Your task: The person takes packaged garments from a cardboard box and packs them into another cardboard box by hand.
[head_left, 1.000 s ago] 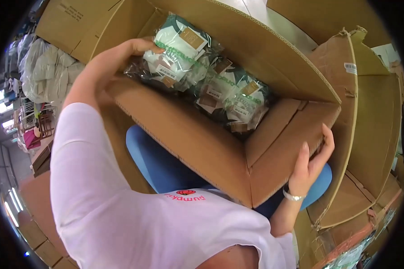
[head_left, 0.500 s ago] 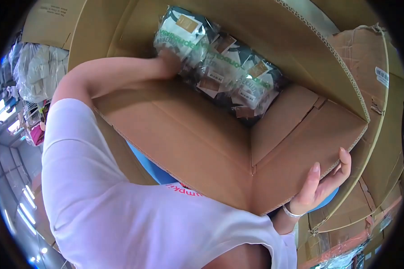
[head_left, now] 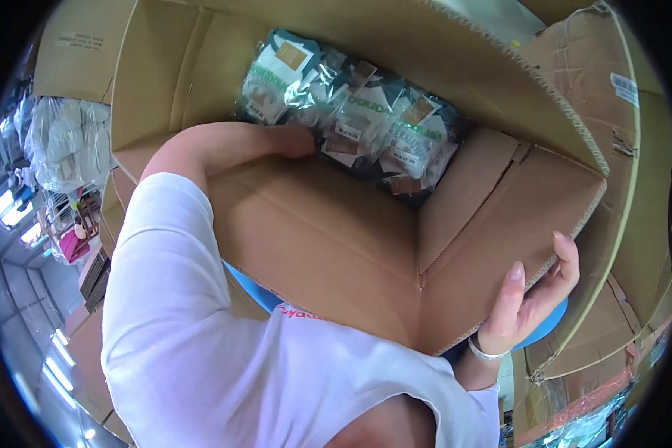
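Observation:
My left hand [head_left: 297, 140] reaches inside the cardboard box [head_left: 336, 231]. It is beside the lower left of a row of clear-bagged garments [head_left: 351, 123] with green print, brown tags and barcode labels. Its fingertips are hidden, so whether it grips anything does not show. My right hand [head_left: 539, 280] rests against the outer edge of the box's right wall, thumb and fingers apart, tips showing over the edge. A light band circles that wrist. The bags lie side by side on the box floor.
More open cartons [head_left: 597, 149] stand on the right, one with a barcode label. Plastic-wrapped goods [head_left: 67, 142] hang or sit at the far left, below another printed carton [head_left: 75, 56]. Blue-clad knees show partly under the box.
My left hand has moved off the leftmost bag, down and right along the bags' near side. That bag now lies flatter, in line with the others. My right hand stays at the box edge.

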Demonstrator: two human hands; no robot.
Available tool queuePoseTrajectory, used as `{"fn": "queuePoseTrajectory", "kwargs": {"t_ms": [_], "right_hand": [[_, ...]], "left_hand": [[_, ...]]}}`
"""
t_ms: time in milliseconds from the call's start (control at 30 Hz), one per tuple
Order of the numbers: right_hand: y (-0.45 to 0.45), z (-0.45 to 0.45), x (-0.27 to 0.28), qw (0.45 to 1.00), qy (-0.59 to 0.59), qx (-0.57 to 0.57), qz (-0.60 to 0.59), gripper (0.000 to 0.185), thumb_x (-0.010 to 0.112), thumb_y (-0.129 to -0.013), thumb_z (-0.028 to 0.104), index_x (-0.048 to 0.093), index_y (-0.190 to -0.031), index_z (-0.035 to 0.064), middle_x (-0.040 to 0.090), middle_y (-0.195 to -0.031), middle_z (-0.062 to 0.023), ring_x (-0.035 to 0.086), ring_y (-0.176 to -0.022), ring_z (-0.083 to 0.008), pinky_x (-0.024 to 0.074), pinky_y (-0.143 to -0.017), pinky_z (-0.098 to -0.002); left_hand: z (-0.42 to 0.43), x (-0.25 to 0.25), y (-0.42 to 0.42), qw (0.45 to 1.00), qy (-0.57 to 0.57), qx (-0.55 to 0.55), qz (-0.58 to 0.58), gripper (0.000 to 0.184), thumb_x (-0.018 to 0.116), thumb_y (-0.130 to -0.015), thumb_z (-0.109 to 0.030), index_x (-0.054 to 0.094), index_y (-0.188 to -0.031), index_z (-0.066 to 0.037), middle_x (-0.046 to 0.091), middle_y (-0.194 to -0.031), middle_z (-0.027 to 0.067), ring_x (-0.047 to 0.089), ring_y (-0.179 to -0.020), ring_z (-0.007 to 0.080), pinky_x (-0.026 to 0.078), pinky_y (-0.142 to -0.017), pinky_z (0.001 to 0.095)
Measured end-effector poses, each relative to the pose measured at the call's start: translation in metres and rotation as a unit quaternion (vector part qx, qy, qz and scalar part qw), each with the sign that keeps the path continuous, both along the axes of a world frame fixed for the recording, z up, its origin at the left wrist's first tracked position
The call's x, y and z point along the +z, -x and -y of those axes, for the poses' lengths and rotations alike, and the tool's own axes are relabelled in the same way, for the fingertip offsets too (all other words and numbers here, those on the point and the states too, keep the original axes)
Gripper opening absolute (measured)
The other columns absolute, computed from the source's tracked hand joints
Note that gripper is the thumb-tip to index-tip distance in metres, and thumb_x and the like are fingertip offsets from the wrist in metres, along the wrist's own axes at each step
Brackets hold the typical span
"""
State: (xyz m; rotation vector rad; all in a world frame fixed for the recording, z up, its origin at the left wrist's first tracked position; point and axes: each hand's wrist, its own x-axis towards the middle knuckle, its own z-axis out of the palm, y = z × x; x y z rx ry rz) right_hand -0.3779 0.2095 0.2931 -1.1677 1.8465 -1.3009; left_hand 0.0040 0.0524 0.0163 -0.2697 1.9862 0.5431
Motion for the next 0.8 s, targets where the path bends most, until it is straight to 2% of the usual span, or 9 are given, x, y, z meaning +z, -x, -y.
{"fn": "queuePoseTrajectory", "kwargs": {"t_ms": [133, 200, 333, 433, 500, 533, 600, 700, 800], "right_hand": [[0.005, -0.003, 0.000, 0.999, 0.004, 0.031, -0.032, 0.050, 0.054, -0.086, 0.009, 0.043, -0.134, -0.0008, 0.044, -0.135, -0.0143, 0.042, -0.126, -0.0251, 0.0271, -0.110, -0.0370], [0.005, -0.005, -0.004, 0.999, 0.019, 0.035, -0.015, 0.050, 0.054, -0.086, 0.009, 0.042, -0.134, -0.0008, 0.044, -0.134, -0.0142, 0.043, -0.125, -0.0250, 0.0271, -0.110, -0.0370], [0.004, -0.004, -0.001, 0.999, 0.009, 0.029, 0.014, 0.051, 0.054, -0.086, 0.009, 0.041, -0.134, -0.0011, 0.044, -0.134, -0.0139, 0.044, -0.124, -0.0242, 0.0277, -0.110, -0.0368], [0.004, -0.004, 0.000, 0.999, 0.006, 0.031, -0.011, 0.051, 0.053, -0.086, 0.009, 0.041, -0.134, -0.0011, 0.044, -0.134, -0.0138, 0.044, -0.124, -0.0239, 0.0285, -0.109, -0.0367], [0.004, -0.003, 0.000, 0.999, 0.010, 0.033, -0.018, 0.051, 0.053, -0.086, 0.008, 0.041, -0.134, -0.0012, 0.045, -0.134, -0.0138, 0.044, -0.124, -0.0238, 0.0291, -0.109, -0.0365], [0.004, -0.004, 0.000, 0.999, 0.013, 0.035, -0.023, 0.050, 0.054, -0.086, 0.008, 0.042, -0.134, -0.0012, 0.045, -0.134, -0.0138, 0.045, -0.123, -0.0236, 0.0296, -0.109, -0.0364], [0.005, -0.003, 0.001, 0.999, 0.013, 0.034, -0.027, 0.051, 0.054, -0.086, 0.008, 0.042, -0.134, -0.0013, 0.045, -0.133, -0.0138, 0.045, -0.123, -0.0236, 0.0298, -0.109, -0.0361], [0.006, -0.005, 0.001, 0.999, 0.004, 0.035, -0.029, 0.051, 0.054, -0.085, 0.008, 0.042, -0.134, -0.0013, 0.046, -0.133, -0.0137, 0.045, -0.123, -0.0236, 0.0302, -0.108, -0.0358], [0.007, -0.004, -0.001, 0.999, 0.005, 0.034, -0.022, 0.050, 0.054, -0.085, 0.008, 0.042, -0.134, -0.0009, 0.045, -0.133, -0.0136, 0.045, -0.123, -0.0238, 0.0301, -0.108, -0.0359]], "left_hand": [[-0.008, -0.032, 0.000, 0.995, -0.066, 0.035, -0.069, 0.028, 0.049, -0.092, -0.027, 0.073, -0.105, -0.020, 0.069, -0.105, 0.0168, 0.066, -0.096, 0.0408, 0.053, -0.082, 0.0500], [-0.019, -0.041, 0.009, 0.968, 0.029, 0.248, -0.006, 0.028, 0.051, -0.090, -0.024, 0.068, -0.109, -0.013, 0.068, -0.094, 0.0207, 0.067, -0.093, 0.0381, 0.055, -0.074, 0.0495], [-0.020, 0.001, 0.009, 0.991, 0.004, 0.120, -0.060, 0.030, 0.044, -0.096, -0.028, 0.063, -0.118, -0.020, 0.066, -0.104, 0.0197, 0.066, -0.095, 0.0408, 0.052, -0.080, 0.0517], [-0.014, 0.015, 0.012, 0.968, 0.096, 0.166, -0.163, 0.033, 0.044, -0.098, -0.029, 0.054, -0.127, -0.017, 0.066, -0.102, 0.0183, 0.067, -0.093, 0.0379, 0.054, -0.075, 0.0488], [0.003, 0.013, 0.016, 0.896, 0.343, 0.169, -0.225, 0.039, 0.051, -0.094, -0.025, 0.052, -0.130, -0.012, 0.068, -0.097, 0.0161, 0.069, -0.091, 0.0334, 0.056, -0.071, 0.0467], [0.017, 0.017, 0.025, 0.897, 0.343, 0.167, -0.225, 0.039, 0.051, -0.094, -0.025, 0.052, -0.130, -0.012, 0.068, -0.097, 0.0161, 0.069, -0.091, 0.0334, 0.056, -0.071, 0.0467], [0.057, 0.020, 0.055, 0.881, 0.343, 0.319, -0.062, 0.034, 0.054, -0.091, -0.027, 0.062, -0.120, -0.009, 0.071, -0.100, 0.0128, 0.070, -0.091, 0.0300, 0.056, -0.071, 0.0450], [0.088, -0.002, 0.071, 0.918, 0.309, 0.246, 0.014, 0.025, 0.054, -0.091, -0.024, 0.074, -0.101, -0.014, 0.071, -0.111, 0.0119, 0.070, -0.098, 0.0299, 0.056, -0.076, 0.0417], [0.091, 0.003, 0.063, 0.871, 0.320, 0.370, -0.045, 0.027, 0.052, -0.090, -0.023, 0.075, -0.097, -0.010, 0.071, -0.102, 0.0166, 0.069, -0.093, 0.0361, 0.055, -0.077, 0.0444]]}}
